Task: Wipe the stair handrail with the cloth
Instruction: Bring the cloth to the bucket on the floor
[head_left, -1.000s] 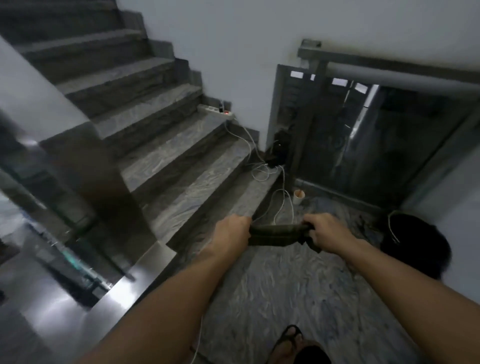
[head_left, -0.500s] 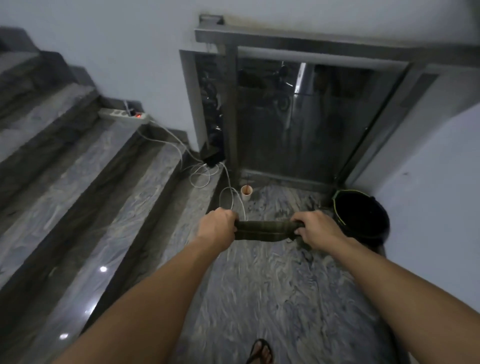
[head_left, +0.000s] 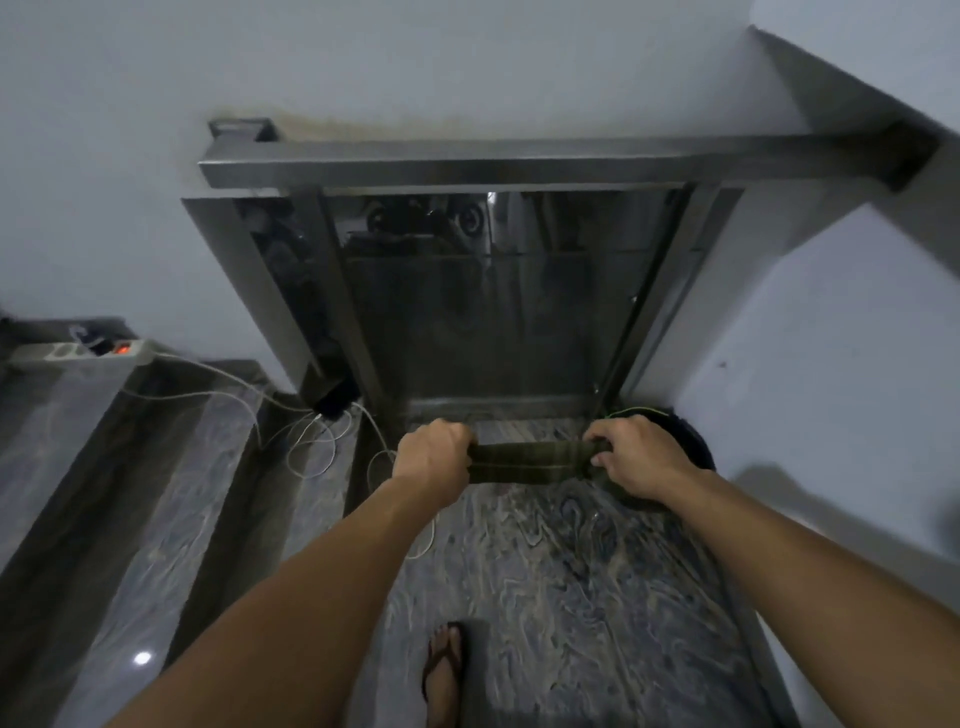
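A dark green cloth (head_left: 527, 462) is stretched flat between my two hands over the landing floor. My left hand (head_left: 431, 460) grips its left end in a fist. My right hand (head_left: 636, 457) pinches its right end. The steel handrail (head_left: 467, 166) runs level across the top of a glass balustrade ahead, well above and beyond my hands, then slopes up at the right (head_left: 841, 98). The cloth does not touch the rail.
Marble steps (head_left: 130, 467) rise at the left, with a power strip (head_left: 83, 351) and white cables (head_left: 311, 436) trailing onto the landing. A black bucket (head_left: 691, 441) stands in the right corner behind my right hand. My sandalled foot (head_left: 444, 670) is on the marble floor.
The view has swung right from the staircase to face the glass balustrade and rail head-on. Both hands keep the cloth stretched between them.
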